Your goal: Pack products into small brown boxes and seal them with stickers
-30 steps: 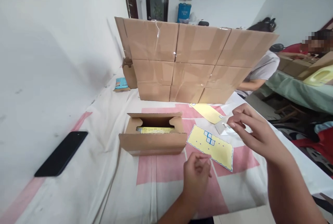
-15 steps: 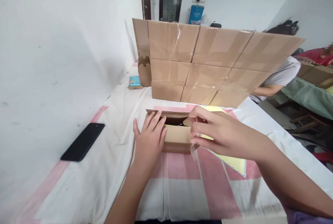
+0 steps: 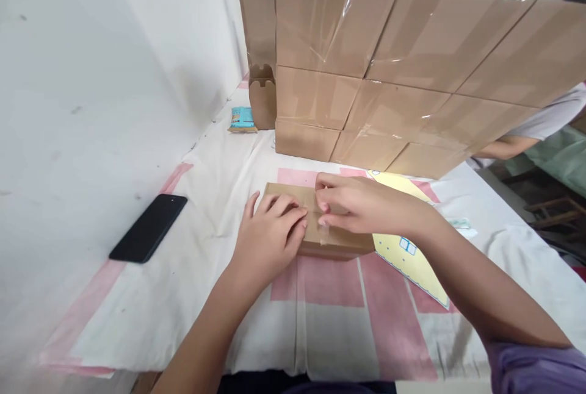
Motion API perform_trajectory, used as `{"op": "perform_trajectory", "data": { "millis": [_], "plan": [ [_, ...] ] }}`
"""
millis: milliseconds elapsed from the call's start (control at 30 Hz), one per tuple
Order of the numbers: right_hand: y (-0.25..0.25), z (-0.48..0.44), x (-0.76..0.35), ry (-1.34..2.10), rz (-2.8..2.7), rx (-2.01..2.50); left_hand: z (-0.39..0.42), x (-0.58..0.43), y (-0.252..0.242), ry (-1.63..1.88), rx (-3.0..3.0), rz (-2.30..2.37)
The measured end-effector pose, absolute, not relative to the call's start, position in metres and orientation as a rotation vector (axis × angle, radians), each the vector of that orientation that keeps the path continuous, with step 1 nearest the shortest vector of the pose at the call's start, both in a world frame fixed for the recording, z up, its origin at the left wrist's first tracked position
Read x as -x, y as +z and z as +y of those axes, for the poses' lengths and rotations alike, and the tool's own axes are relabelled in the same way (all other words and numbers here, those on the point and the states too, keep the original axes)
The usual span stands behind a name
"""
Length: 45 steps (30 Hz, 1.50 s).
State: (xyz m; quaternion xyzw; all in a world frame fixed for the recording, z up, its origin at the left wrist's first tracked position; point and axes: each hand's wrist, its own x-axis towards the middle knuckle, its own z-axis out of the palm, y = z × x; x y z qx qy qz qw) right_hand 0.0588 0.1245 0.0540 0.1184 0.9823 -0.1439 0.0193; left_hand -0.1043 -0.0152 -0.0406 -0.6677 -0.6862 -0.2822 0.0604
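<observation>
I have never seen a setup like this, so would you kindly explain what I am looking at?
There is no machine here: a person works with two bare hands, seen by one camera worn on the head, looking forward and down. The left hand rests on a small cardboard box, fingers spread over its top. The right hand has its fingertips at what looks like a strip of clear tape on that box; how firmly it grips is unclear. The cloth-covered table also bears a black phone, a blue packet, a partly hidden yellow card and a stack of larger boxes. Another person's arm shows at far right.
</observation>
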Motion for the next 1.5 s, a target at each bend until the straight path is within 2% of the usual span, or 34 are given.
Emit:
{"op": "perform_trajectory", "data": {
  "millis": [233, 600, 1100, 1500],
  "plan": [
    [0.028, 0.142, -0.044, -0.684, 3.028, -0.413, -0.018, 0.100, -0.041, -0.865, 2.002, -2.087],
    [0.036, 0.150, -0.047, -0.867, 2.948, -0.453, -0.018, 0.101, -0.045, -0.910, 1.992, -2.026],
    [0.029, 0.150, -0.041, -0.780, 2.942, -0.438, -0.018, 0.098, -0.042, -0.927, 1.963, -2.074],
    [0.023, 0.161, -0.042, -0.978, 2.844, -0.620, -0.016, 0.096, -0.038, -0.927, 1.998, -2.082]
  ]
}}
